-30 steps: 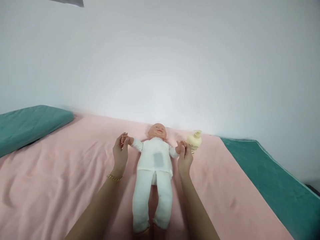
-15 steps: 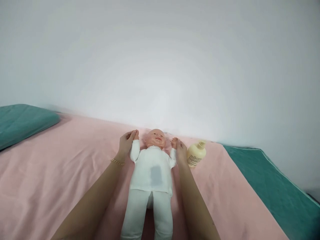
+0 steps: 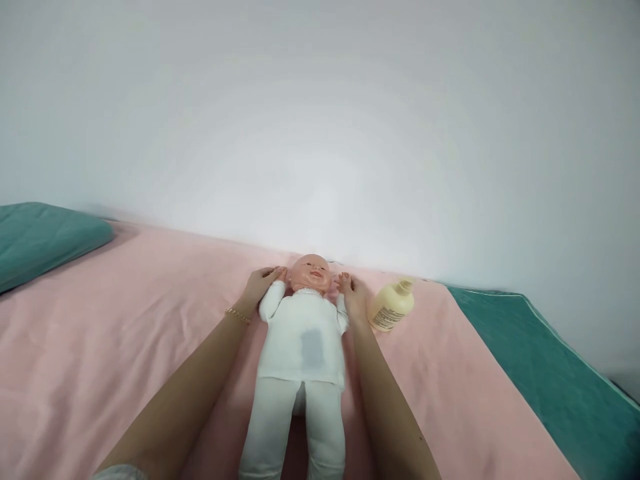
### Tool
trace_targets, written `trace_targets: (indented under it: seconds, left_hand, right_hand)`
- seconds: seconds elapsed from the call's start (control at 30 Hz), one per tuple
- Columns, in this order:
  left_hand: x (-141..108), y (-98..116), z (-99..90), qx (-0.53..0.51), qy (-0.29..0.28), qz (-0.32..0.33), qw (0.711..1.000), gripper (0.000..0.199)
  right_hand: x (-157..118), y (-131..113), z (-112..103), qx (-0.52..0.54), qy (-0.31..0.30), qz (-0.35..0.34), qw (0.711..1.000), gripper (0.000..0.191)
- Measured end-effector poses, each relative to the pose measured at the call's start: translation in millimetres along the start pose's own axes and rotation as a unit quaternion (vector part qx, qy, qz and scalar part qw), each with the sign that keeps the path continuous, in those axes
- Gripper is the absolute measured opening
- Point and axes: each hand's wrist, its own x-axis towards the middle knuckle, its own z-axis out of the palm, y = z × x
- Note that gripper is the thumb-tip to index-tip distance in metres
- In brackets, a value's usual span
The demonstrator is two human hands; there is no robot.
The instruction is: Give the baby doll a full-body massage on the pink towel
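A baby doll [image 3: 300, 333] in a white top and trousers lies face up, its head towards the wall. My left hand [image 3: 261, 283], with a gold bracelet at the wrist, is closed on the doll's hand on the left, beside its head. On the other side, my right hand [image 3: 353, 297] holds the doll's other hand, which my fingers partly hide. Both doll arms are bent upwards. Just right of my right hand, a pale yellow bottle [image 3: 393, 307] with printed text stands on the pink sheet.
The pink sheet [image 3: 165, 293] has creases on the left. A green pillow or pad [image 3: 50, 240] lies at the far left, and a green surface [image 3: 540, 360] shows at the right. A white wall [image 3: 320, 120] rises behind.
Both my hands have moved inwards, bringing the doll's hands closer to its head. The view has shifted slightly, and some sleeve now shows at the lower left.
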Motion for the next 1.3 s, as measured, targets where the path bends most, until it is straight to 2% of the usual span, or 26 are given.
trace_targets:
  seconds: [0.17, 0.37, 0.5, 0.6, 0.67, 0.77, 0.87, 1.03, 1.1, 1.2, 1.3]
  left_hand:
    - [-16.3, 7.7, 1.5, -0.038, 0.048, 0.044, 0.997, 0.05]
    - [-62.5, 36.0, -1.3, 0.038, 0.139, 0.134, 0.98, 0.037]
    - [-106.0, 53.2, -11.0, 0.109, 0.21, 0.146, 0.961, 0.054]
    - [-139.2, 55.9, -22.1, 0.164, 0.243, 0.116, 0.949, 0.067]
    - [-160.3, 52.6, -30.1, 0.206, 0.251, 0.08, 0.943, 0.068]
    - [-189.4, 43.7, -40.4, 0.28, 0.237, 0.015, 0.93, 0.063]
    - [-212.7, 34.7, -45.5, 0.344, 0.192, -0.047, 0.918, 0.066]
    - [-231.2, 26.8, -42.0, 0.404, 0.106, -0.096, 0.903, 0.065]
    - [-233.0, 25.1, -38.7, 0.434, 0.079, -0.081, 0.894, 0.054]
    - [-234.4, 22.2, -35.4, 0.484, 0.047, -0.017, 0.874, 0.036]
    - [-235.2, 20.2, -36.3, 0.49, 0.046, 0.014, 0.871, 0.03]
  right_hand:
    - [-32.9, -27.7, -4.7, 0.027, 0.036, -0.087, 0.995, 0.036]
    - [-72.9, -39.7, -18.5, 0.006, 0.037, -0.16, 0.986, 0.035]
    - [-112.1, -49.1, -34.4, -0.046, 0.039, -0.148, 0.987, 0.041]
    - [-145.1, -51.8, -48.6, -0.099, 0.044, -0.096, 0.989, 0.047]
    - [-166.2, -49.5, -57.1, -0.143, 0.033, -0.047, 0.988, 0.052]
    - [-194.1, -41.9, -66.0, -0.204, -0.006, 0.002, 0.979, 0.058]
    - [-213.6, -32.6, -69.7, -0.241, -0.03, 0.021, 0.97, 0.062]
    - [-222.4, -15.2, -70.2, -0.285, -0.041, -0.021, 0.957, 0.063]
    - [-221.8, -10.2, -70.0, -0.3, -0.04, -0.036, 0.952, 0.062]
    - [-222.0, -9.2, -69.5, -0.317, -0.042, -0.035, 0.947, 0.063]
    - [-224.1, -16.8, -70.0, -0.312, -0.04, -0.006, 0.949, 0.063]
